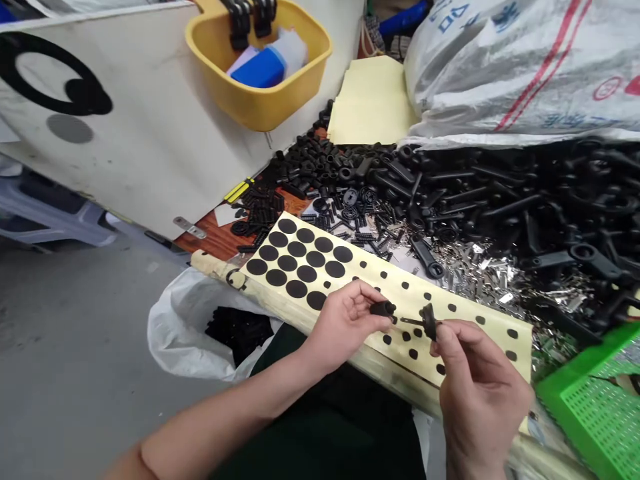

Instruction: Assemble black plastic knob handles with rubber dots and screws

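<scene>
Both hands pinch small parts at about six o'clock: the left hand (pixel 345 327) holds a black rubber cylindrical plug (pixel 383 309), the right hand (pixel 480 387) a black disc-headed piece (pixel 429 320). Its thin metal pin (pixel 413 321) lies level, aimed at the plug, just apart. A cream sheet (pixel 373 283) dotted with matte black rounds lies beneath; black plastic handles (pixel 500 200) heap at one o'clock.

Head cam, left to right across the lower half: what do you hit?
Grey floor → white plastic bag → left hand holding a black part → right hand holding a black disc → green perforated plastic crate
</scene>
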Available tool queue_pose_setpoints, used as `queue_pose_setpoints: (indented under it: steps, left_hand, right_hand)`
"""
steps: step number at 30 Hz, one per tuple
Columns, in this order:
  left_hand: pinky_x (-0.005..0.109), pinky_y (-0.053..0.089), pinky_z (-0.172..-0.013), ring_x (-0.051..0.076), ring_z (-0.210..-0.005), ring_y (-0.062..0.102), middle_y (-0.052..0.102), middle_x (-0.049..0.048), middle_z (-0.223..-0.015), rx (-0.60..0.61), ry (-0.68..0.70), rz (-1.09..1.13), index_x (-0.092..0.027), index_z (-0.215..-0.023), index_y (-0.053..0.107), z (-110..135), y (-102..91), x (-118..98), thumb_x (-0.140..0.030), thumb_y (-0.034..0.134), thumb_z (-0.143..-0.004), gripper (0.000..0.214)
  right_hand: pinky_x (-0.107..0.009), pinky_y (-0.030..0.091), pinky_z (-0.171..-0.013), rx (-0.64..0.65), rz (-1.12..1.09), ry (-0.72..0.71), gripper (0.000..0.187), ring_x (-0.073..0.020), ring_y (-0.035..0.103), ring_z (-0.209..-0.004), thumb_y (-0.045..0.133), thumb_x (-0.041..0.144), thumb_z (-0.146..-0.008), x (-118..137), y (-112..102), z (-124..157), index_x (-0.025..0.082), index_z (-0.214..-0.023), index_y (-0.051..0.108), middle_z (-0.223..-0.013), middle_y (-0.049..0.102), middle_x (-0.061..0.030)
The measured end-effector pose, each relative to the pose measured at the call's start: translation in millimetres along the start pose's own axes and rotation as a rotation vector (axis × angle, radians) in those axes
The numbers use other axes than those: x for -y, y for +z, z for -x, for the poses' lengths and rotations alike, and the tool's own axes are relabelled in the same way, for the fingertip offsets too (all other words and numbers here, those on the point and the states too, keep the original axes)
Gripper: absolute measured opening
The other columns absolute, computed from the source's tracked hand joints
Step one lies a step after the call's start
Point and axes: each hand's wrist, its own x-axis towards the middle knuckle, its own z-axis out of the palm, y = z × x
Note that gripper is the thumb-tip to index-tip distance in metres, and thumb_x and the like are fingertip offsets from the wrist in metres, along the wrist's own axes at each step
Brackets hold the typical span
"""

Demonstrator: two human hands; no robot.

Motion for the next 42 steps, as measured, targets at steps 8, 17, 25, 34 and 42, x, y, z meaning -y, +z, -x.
queue_pose_setpoints:
  steps: [8,17,25,34,42]
  left_hand:
    - [0.022,0.052,-0.07,0.01,-0.071,0.062,0.065,-0.0008,-0.073,-0.022,-0.064,0.173,-0.014,-0.076,0.055,-3,16.2,13,-0.006,0.076,-0.058,0.028]
    - [0.019,0.055,-0.067,0.009,-0.066,0.066,0.068,-0.0025,-0.07,-0.055,-0.012,0.135,-0.013,-0.073,0.059,1,22.6,17,0.001,0.069,-0.064,0.019]
    - [0.021,0.057,-0.07,0.012,-0.07,0.07,0.069,-0.0014,-0.072,-0.052,0.042,0.061,-0.014,-0.072,0.06,4,20.5,22,-0.001,0.064,-0.069,0.014]
    - [0.02,0.056,-0.066,0.013,-0.07,0.069,0.068,-0.0004,-0.074,0.009,0.142,-0.12,-0.015,-0.076,0.062,3,16.7,33,0.0,0.055,-0.072,0.016]
    - [0.02,0.051,-0.064,0.011,-0.068,0.065,0.067,-0.0007,-0.073,0.039,0.344,-0.361,-0.016,-0.076,0.064,5,13.4,36,0.001,0.051,-0.074,0.021]
  right_hand:
    - [-0.022,0.042,-0.057,0.023,0.16,-0.124,0.003,-0.0105,0.054,-0.064,0.067,0.018,-0.079,3,-8,4,0.019,-0.078,0.064,-0.072,0.059,0.0006]
    - [-0.022,0.045,-0.056,0.071,0.249,0.029,0.015,-0.0102,0.055,-0.056,0.067,0.031,-0.079,2,-5,2,0.018,-0.075,0.065,-0.066,0.062,0.0004]
    - [-0.024,0.05,-0.056,0.224,0.237,0.187,0.025,-0.0128,0.06,-0.057,0.067,0.042,-0.076,-4,-7,0,0.017,-0.074,0.067,-0.065,0.066,-0.0022]
    - [-0.033,0.059,-0.071,0.35,0.068,0.38,0.037,-0.0194,0.069,-0.078,0.079,0.036,-0.063,-6,-12,-10,0.02,-0.095,0.068,-0.086,0.072,-0.0065]
    - [-0.037,0.061,-0.076,0.377,0.279,0.281,0.037,-0.0232,0.071,-0.084,0.075,0.037,-0.066,-12,-19,-8,0.019,-0.099,0.074,-0.1,0.074,-0.0103]
